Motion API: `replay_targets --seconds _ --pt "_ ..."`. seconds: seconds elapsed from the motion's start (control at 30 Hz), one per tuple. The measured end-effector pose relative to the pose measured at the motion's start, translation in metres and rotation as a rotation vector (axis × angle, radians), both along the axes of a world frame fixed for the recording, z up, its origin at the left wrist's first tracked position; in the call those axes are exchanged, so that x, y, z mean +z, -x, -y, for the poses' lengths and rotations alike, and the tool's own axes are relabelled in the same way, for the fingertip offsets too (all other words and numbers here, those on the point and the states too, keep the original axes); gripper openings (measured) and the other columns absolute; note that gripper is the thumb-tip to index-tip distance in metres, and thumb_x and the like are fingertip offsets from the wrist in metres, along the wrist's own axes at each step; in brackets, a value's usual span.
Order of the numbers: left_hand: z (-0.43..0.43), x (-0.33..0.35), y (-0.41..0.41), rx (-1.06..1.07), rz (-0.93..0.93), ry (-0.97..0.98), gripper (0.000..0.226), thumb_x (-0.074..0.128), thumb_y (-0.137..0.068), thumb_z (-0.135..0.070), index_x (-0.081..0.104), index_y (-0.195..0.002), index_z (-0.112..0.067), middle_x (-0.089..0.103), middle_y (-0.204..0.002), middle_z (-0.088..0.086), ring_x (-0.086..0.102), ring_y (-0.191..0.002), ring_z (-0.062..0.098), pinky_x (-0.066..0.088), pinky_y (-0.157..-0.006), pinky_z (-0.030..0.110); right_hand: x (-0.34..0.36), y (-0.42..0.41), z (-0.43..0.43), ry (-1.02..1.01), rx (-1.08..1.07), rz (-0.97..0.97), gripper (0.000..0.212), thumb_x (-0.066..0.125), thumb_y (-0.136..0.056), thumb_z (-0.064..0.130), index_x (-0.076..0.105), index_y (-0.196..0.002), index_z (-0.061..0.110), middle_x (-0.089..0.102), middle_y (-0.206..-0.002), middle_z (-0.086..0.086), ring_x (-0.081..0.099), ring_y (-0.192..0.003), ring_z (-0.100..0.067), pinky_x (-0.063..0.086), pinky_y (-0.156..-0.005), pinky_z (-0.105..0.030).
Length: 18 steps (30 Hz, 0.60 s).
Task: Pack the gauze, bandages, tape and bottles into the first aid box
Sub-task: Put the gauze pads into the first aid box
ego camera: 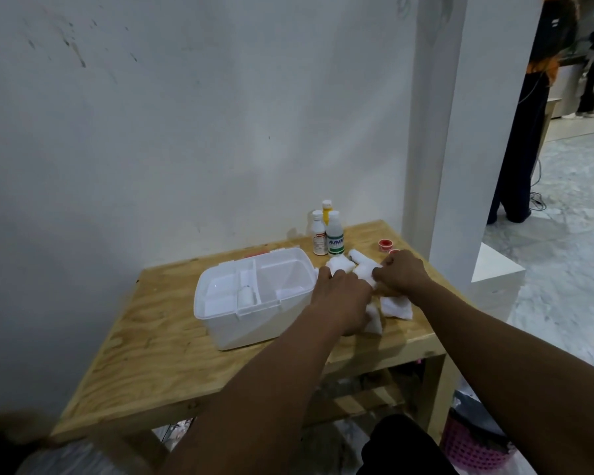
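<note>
An open white first aid box [220, 323] stands on the wooden table [144, 358], with a small white roll in its inner tray. To its right lies a heap of white gauze pads [396, 308] and bandage rolls [359, 257]. My left hand [340, 291] and my right hand [403, 272] both rest on this heap, fingers closed around a white gauze piece [366, 272] between them. Three bottles [326, 234] stand at the back by the wall. Two red tape rolls [384, 244] lie to their right.
A white wall runs behind the table and a white pillar [460, 132] rises at its right end. A pink basket [474, 447] sits on the floor under the right side. People stand in the far right background.
</note>
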State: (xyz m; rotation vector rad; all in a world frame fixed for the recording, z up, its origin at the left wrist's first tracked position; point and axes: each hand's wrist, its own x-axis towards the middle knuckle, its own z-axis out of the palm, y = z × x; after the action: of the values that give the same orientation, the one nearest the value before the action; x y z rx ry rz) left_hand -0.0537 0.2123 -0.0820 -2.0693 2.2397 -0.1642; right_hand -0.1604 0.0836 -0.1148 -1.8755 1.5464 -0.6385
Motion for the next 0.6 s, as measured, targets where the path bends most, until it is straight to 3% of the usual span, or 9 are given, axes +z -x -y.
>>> replay_targets --seconds 0.07,0.13,0.23,0.3,0.4,0.47,0.53,0.6 --pt "0.001 0.002 -0.003 -0.006 -0.097 0.032 0.027 0.061 -0.093 -0.036 0.068 -0.115 -0.022 0.067 -0.113 0.004 0.057 -0.112 0.026 0.031 -0.103 0.046 0.009 0.003 -0.002 0.049 -0.041 0.104 0.023 0.067 -0.078 0.015 0.053 -0.060 0.010 0.052 -0.063 -0.004 0.050 -0.065 -0.022 0.037 -0.057 -0.027" --pt "0.000 0.008 -0.006 -0.006 -0.195 0.081 0.025 0.063 -0.091 -0.036 0.065 -0.112 -0.021 0.067 -0.108 0.003 0.059 -0.104 0.025 0.037 -0.094 0.042 0.020 0.004 -0.002 0.095 -0.105 0.235 0.011 0.069 -0.076 0.017 0.063 -0.074 0.009 0.062 -0.077 -0.007 0.059 -0.078 -0.027 0.046 -0.069 -0.031" --pt "-0.002 0.024 -0.018 0.019 -0.381 0.169 0.021 0.065 -0.089 -0.034 0.061 -0.104 -0.022 0.067 -0.101 0.002 0.062 -0.094 0.026 0.043 -0.077 0.036 0.038 0.001 0.003 0.087 -0.191 0.425 0.019 0.069 -0.066 0.029 0.064 -0.081 0.018 0.070 -0.087 -0.008 0.070 -0.082 -0.031 0.059 -0.079 -0.046" --pt "-0.006 0.040 -0.035 0.061 -0.523 0.245 0.020 0.067 -0.084 -0.032 0.063 -0.100 -0.021 0.069 -0.098 0.003 0.063 -0.091 0.026 0.047 -0.072 0.034 0.049 -0.006 0.006 0.081 -0.191 0.507 0.020 0.068 -0.062 0.033 0.062 -0.078 0.022 0.071 -0.087 -0.006 0.072 -0.081 -0.032 0.060 -0.079 -0.053" --pt "-0.019 0.064 -0.076 0.153 -0.690 0.403 0.016 0.070 -0.075 -0.033 0.065 -0.088 -0.024 0.072 -0.092 0.002 0.067 -0.089 0.024 0.054 -0.076 0.036 0.070 -0.028 -0.001 0.088 -0.145 0.581 0.019 0.070 -0.063 0.033 0.063 -0.077 0.022 0.072 -0.087 -0.007 0.071 -0.085 -0.031 0.059 -0.077 -0.046" --pt "-0.032 0.077 -0.113 0.247 -0.751 0.490 0.016 0.077 -0.074 -0.029 0.063 -0.082 -0.026 0.071 -0.083 -0.003 0.069 -0.084 0.019 0.054 -0.075 0.029 0.082 -0.050 -0.015 0.076 -0.065 0.613 0.014 0.072 -0.067 0.028 0.063 -0.076 0.022 0.072 -0.089 -0.009 0.071 -0.084 -0.030 0.056 -0.073 -0.043" --pt "-0.048 0.083 -0.154 0.355 -0.804 0.551 0.019 0.082 -0.076 -0.023 0.065 -0.083 -0.024 0.071 -0.078 -0.003 0.070 -0.080 0.017 0.052 -0.072 0.025 0.089 -0.074 -0.030 0.055 0.040 0.603 0.011 0.074 -0.070 0.022 0.064 -0.076 0.021 0.071 -0.086 -0.008 0.068 -0.077 -0.027 0.056 -0.072 -0.041" --pt "-0.064 0.082 -0.193 0.458 -0.868 0.589 0.020 0.086 -0.075 -0.025 0.068 -0.084 -0.022 0.074 -0.081 0.001 0.072 -0.080 0.021 0.055 -0.076 0.030 0.093 -0.099 -0.047 0.082 0.173 0.545 0.011 0.075 -0.070 0.019 0.064 -0.073 0.021 0.069 -0.079 -0.006 0.064 -0.071 -0.024 0.052 -0.068 -0.036"
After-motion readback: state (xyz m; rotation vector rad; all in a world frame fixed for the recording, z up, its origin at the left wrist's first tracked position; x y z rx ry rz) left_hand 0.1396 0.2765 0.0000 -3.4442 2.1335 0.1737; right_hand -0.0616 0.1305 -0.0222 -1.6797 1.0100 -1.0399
